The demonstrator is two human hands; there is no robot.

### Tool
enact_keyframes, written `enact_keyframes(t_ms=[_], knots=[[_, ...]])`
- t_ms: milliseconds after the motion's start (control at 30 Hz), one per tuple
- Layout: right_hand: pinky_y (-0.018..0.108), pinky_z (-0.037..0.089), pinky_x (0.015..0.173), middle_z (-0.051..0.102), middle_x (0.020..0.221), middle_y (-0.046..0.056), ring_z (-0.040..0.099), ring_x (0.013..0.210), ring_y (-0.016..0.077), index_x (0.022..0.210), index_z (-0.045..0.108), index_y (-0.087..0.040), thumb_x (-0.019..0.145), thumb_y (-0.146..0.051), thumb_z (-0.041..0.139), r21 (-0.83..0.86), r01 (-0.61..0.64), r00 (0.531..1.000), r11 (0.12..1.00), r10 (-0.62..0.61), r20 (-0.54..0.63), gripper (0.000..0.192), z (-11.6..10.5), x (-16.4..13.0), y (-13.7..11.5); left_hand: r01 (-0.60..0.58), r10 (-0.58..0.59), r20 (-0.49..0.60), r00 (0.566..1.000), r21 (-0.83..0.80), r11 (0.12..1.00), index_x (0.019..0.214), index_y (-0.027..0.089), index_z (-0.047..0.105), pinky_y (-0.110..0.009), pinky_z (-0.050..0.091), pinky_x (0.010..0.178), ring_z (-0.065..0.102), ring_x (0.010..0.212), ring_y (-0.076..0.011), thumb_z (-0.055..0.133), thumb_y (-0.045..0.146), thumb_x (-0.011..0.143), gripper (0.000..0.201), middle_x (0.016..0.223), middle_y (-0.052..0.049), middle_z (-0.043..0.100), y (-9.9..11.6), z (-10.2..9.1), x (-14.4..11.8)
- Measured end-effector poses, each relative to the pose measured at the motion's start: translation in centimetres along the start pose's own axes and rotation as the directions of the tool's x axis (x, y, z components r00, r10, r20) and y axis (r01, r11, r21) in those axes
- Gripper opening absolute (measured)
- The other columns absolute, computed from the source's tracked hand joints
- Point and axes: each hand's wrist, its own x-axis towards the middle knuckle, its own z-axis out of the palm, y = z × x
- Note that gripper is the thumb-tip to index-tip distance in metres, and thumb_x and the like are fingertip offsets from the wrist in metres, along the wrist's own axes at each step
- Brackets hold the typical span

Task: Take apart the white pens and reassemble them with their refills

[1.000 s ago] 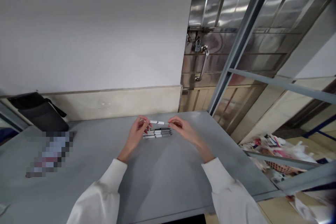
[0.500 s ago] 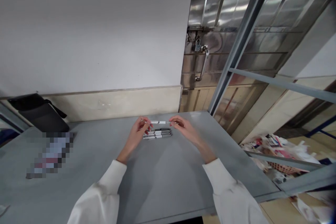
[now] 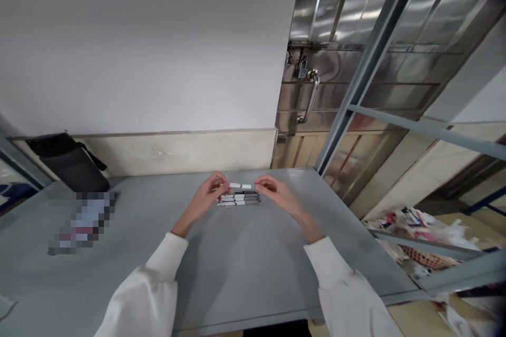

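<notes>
Over the back of the grey table, a white pen (image 3: pixel 241 186) with a dark band lies level between my two hands. My left hand (image 3: pixel 209 193) has its thumb and fingers closed on the pen's left end. At the other end, the fingertips of my right hand (image 3: pixel 273 188) are pinched at the pen's tip, which they partly hide. Just below it on the tabletop is a row of several similar pens (image 3: pixel 239 200), side by side with their dark tips to the right. My left fingers cover the left ends of some of them.
A black pouch (image 3: pixel 71 163) with a strap leans against the wall at the left. In front of it lies a blurred-out flat object (image 3: pixel 83 224). A metal frame post (image 3: pixel 336 129) rises at the table's back right corner. Beyond the right edge sits a basket (image 3: pixel 429 258) with bags.
The view has shifted slightly, so the wall items sit a bit further right. Both hands stay at the same pen, almost unmoved; the row of pens lies as before.
</notes>
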Motion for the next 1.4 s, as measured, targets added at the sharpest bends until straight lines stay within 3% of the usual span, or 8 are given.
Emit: enact_keyframes(t_ms=[133, 267, 500, 700, 933, 1000, 1233, 1400], knots=[[0.030, 0.047, 0.077, 0.068, 0.089, 0.003, 0.063, 0.084, 0.0182, 0.094, 0.069, -0.024, 0.085, -0.043, 0.064, -0.032, -0.040, 0.991, 0.999, 0.044, 0.124, 0.022, 0.1, -0.2, 0.0, 0.023, -0.056, 0.166, 0.985, 0.196, 0.980, 0.098, 0.019, 0.060, -0.024, 0.043, 0.065, 0.059, 0.074, -0.0148, 0.055, 0.039, 0.090, 0.023, 0.085, -0.003, 0.068, 1.1, -0.6, -0.6], [0.030, 0.046, 0.071, 0.069, 0.085, 0.004, 0.062, 0.079, 0.0182, 0.095, 0.071, -0.020, 0.082, -0.045, 0.067, -0.080, -0.108, 0.940, 0.991, 0.127, 0.316, 0.028, -0.2, -0.5, 0.1, 0.040, -0.145, 0.259, 0.955, 0.372, 0.928, 0.093, 0.021, 0.069, -0.026, 0.043, 0.072, 0.061, 0.080, -0.0164, 0.058, 0.040, 0.086, 0.024, 0.088, -0.002, 0.070, 1.9, -0.7, -1.2], [0.028, 0.044, 0.068, 0.067, 0.081, 0.003, 0.058, 0.076, 0.0174, 0.087, 0.074, -0.021, 0.076, -0.041, 0.073, -0.215, -0.062, 0.887, 0.975, 0.153, 0.436, 0.022, 0.2, -1.2, -0.4, 0.066, -0.293, 0.452, 0.842, 0.453, 0.889, 0.098, 0.023, 0.075, -0.026, 0.045, 0.073, 0.064, 0.081, -0.0179, 0.066, 0.046, 0.080, 0.030, 0.090, -0.003, 0.074, 2.9, -1.6, -2.0], [0.025, 0.041, 0.062, 0.066, 0.076, 0.001, 0.056, 0.071, 0.0149, 0.086, 0.074, -0.019, 0.072, -0.037, 0.077, -0.273, -0.033, 0.803, 0.961, 0.188, 0.566, 0.023, 1.4, -1.5, -0.7, 0.003, -0.328, 0.518, 0.790, 0.532, 0.847, 0.092, 0.024, 0.077, -0.024, 0.042, 0.067, 0.061, 0.078, -0.0171, 0.074, 0.038, 0.070, 0.026, 0.088, 0.000, 0.073, 2.5, -1.9, -2.4], [0.023, 0.041, 0.060, 0.064, 0.074, -0.001, 0.054, 0.068, 0.0131, 0.085, 0.073, -0.020, 0.068, -0.037, 0.080, -0.294, -0.023, 0.773, 0.956, 0.203, 0.601, 0.025, 1.9, -1.7, -0.4, 0.044, -0.389, 0.556, 0.735, 0.533, 0.845, 0.089, 0.022, 0.075, -0.022, 0.043, 0.066, 0.061, 0.075, -0.0164, 0.078, 0.039, 0.064, 0.030, 0.082, 0.001, 0.070, 2.4, -1.2, -2.7], [0.023, 0.041, 0.060, 0.064, 0.074, -0.001, 0.055, 0.067, 0.0134, 0.084, 0.073, -0.020, 0.067, -0.038, 0.080, -0.298, -0.025, 0.768, 0.954, 0.209, 0.605, 0.026, 2.0, -1.7, -0.6, 0.052, -0.404, 0.555, 0.727, 0.543, 0.838, 0.087, 0.021, 0.074, -0.022, 0.043, 0.064, 0.061, 0.074, -0.0164, 0.080, 0.038, 0.062, 0.030, 0.081, 0.001, 0.069, 2.6, -1.1, -2.7], [0.026, 0.042, 0.058, 0.066, 0.074, 0.000, 0.057, 0.067, 0.0160, 0.082, 0.073, -0.022, 0.068, -0.038, 0.079, -0.252, 0.010, 0.793, 0.968, 0.146, 0.591, 0.023, 2.0, -2.0, -0.7, 0.032, -0.354, 0.546, 0.759, 0.512, 0.858, 0.084, 0.023, 0.070, -0.024, 0.041, 0.058, 0.060, 0.070, -0.0179, 0.080, 0.032, 0.062, 0.026, 0.078, 0.002, 0.067, 2.6, -1.0, -3.0], [0.025, 0.041, 0.056, 0.064, 0.072, 0.000, 0.056, 0.065, 0.0157, 0.085, 0.071, -0.021, 0.069, -0.045, 0.079, -0.271, -0.047, 0.795, 0.961, 0.200, 0.573, 0.029, 2.0, -2.0, -0.8, 0.043, -0.329, 0.530, 0.782, 0.481, 0.876, 0.089, 0.022, 0.068, -0.025, 0.043, 0.061, 0.061, 0.073, -0.0195, 0.081, 0.039, 0.062, 0.034, 0.082, 0.000, 0.067, 2.2, -1.1, -3.0]])
